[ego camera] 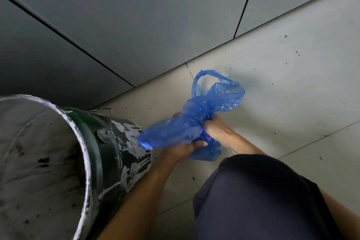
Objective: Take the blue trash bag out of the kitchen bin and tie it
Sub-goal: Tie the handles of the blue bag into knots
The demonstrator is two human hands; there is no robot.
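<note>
The blue trash bag point(194, 121) was out of the paint-streaked bin point(109, 142), bunched above the floor point(282, 84) just beside it, left grip point(182, 150) clasping its underside, right grip point(216, 128) clenched round its twisted middle, fingers of both largely hidden by plastic.

A plain dark navy garment point(263, 197) covered the person's leg at five o'clock; both forearms point(136, 200) were bare.

bag point(196, 117) right of bin point(109, 142), above floor point(282, 76), between hands

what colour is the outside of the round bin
The round bin is dark green, smeared white; head view.
</note>
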